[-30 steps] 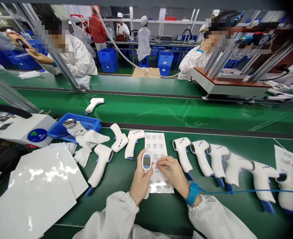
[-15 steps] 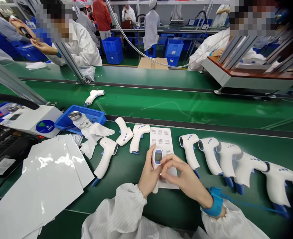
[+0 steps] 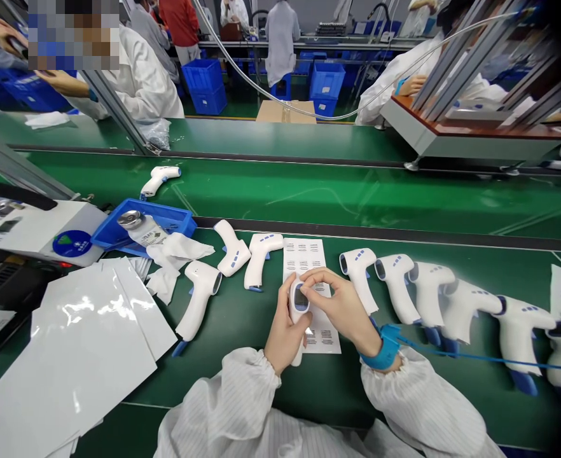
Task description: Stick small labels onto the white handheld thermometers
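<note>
My left hand [image 3: 280,332] is wrapped round a white infrared thermometer [image 3: 294,313], its small display facing up towards me. Over that display, the thumb and fingertips of my right hand [image 3: 340,304] come together at its edge; anything between them is too small to make out. A blue band circles my right wrist. Beneath both hands lies a white sheet of printed labels [image 3: 327,337], partly covered by them. To the left rest a thermometer [image 3: 198,302] and two others close together, one being the upright thermometer [image 3: 259,259].
Several thermometers [image 3: 395,286] stretch in a row on the right. At left are glossy white sheets [image 3: 94,337], a blue tray [image 3: 178,219] with a metal-topped bottle, crumpled tissue [image 3: 178,248] and a white device [image 3: 46,229]. One thermometer [image 3: 159,180] lies on the green belt [image 3: 309,191]. Co-workers sit opposite.
My right hand has moved up and left, bringing its fingertips onto the thermometer's display. My left hand keeps its hold. The whole view has shifted slightly.
</note>
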### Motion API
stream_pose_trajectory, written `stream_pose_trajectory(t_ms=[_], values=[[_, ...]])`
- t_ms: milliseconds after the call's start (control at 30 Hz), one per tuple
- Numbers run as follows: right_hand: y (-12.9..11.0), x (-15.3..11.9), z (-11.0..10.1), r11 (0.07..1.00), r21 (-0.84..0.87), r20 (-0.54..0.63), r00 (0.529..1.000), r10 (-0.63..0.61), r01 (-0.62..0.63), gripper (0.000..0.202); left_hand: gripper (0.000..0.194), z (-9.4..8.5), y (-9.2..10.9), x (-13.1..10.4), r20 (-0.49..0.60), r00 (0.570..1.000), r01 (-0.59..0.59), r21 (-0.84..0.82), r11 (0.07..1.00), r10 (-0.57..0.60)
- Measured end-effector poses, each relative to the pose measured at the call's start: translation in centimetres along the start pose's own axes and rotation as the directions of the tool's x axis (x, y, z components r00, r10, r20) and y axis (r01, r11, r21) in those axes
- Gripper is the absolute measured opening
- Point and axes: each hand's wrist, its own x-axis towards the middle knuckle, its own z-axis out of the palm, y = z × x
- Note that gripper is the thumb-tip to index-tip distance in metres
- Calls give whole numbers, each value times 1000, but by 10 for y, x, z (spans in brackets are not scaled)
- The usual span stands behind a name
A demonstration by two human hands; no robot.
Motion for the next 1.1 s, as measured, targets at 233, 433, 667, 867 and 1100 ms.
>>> stream_pose_trajectory(t_ms=[233, 433, 667, 867, 1100], values=[[2, 2, 1, 1000, -8, -3, 1000, 16, -16, 7, 69, 0, 1, -1, 46, 997, 68, -81, 994, -65], [3, 2, 3, 1000, -5, -11, 1000, 24, -24, 6, 66, 1, 3, -1, 58, 996, 76, -123, 990, -69], [3, 2, 4, 1000, 9, -30, 999, 18, -18, 6, 66, 0, 4, -2, 70, 996, 69, -118, 991, -61], [2, 1, 5, 1000, 24, -26, 999, 19, -18, 4, 67, -3, 8, -3, 118, 991, 81, -175, 981, -61], [6, 0, 5, 1000, 24, -39, 999, 16, -15, 5, 59, -4, 10, -5, 115, 985, 151, -222, 963, -127]])
